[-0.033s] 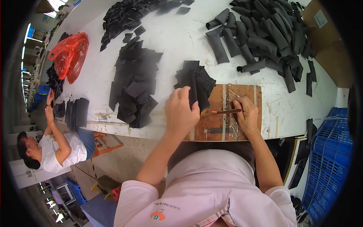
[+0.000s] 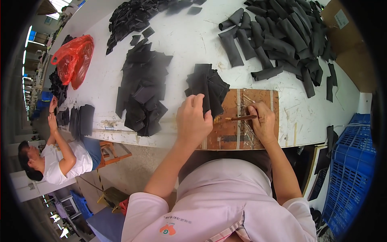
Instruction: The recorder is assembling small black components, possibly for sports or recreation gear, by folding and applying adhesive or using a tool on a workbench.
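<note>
A small stack of black fabric pieces [image 2: 207, 82] lies partly over the left edge of a brown board [image 2: 229, 133]. My left hand [image 2: 194, 121] is closed on the near end of this stack, thumb on its right side and fingers on its left. Above the board, my right hand [image 2: 263, 123] grips a thin brown brush [image 2: 242, 118] between thumb and fingers. The brush's pale tip points left toward the stack, apart from it, near a yellowish smear on the board. Strips of tape and wrinkled clear film cover parts of the board.
Flat black pieces [image 2: 143, 88] are heaped to the left, with smaller ones [image 2: 129, 24] behind. Rolled black tubes [image 2: 282, 36] pile up at the far right by a cardboard box [image 2: 350, 44]. A red bag [image 2: 74, 60], a seated person [image 2: 60, 157] and a blue crate [image 2: 350, 173] flank the table.
</note>
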Demonstrator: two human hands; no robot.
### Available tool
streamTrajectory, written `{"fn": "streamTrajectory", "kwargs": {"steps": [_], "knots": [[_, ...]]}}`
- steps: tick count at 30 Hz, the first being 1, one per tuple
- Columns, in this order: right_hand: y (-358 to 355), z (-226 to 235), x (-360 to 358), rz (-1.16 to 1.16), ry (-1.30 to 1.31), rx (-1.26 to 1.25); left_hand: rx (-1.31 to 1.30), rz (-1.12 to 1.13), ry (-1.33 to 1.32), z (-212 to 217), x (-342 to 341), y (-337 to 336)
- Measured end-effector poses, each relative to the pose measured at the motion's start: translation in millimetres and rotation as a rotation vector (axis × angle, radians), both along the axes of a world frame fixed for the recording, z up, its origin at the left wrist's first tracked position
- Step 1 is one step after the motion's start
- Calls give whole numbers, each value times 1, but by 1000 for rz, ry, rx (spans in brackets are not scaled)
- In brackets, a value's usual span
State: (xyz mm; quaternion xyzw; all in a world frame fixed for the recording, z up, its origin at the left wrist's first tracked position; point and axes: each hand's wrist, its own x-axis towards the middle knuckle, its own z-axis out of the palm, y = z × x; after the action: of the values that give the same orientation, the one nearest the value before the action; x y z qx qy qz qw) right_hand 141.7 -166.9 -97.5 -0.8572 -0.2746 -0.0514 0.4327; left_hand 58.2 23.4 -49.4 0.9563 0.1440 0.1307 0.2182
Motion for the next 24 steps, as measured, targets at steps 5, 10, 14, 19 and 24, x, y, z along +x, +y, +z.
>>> {"fn": "streamTrajectory", "kwargs": {"steps": [5,10,14,19,24], "knots": [[2,3,0,-7,0,-10,60,-72,-9,-12,-3,1],[2,1,1,-10,-3,1,169,-107,46,-13,0,0],[2,0,1,-18,1,15,194,-117,94,-13,2,-4],[1,-1,1,-17,4,10,323,-112,66,-24,3,-2],[1,-1,0,-9,-22,25,-563,181,-226,-22,-7,16]]}}
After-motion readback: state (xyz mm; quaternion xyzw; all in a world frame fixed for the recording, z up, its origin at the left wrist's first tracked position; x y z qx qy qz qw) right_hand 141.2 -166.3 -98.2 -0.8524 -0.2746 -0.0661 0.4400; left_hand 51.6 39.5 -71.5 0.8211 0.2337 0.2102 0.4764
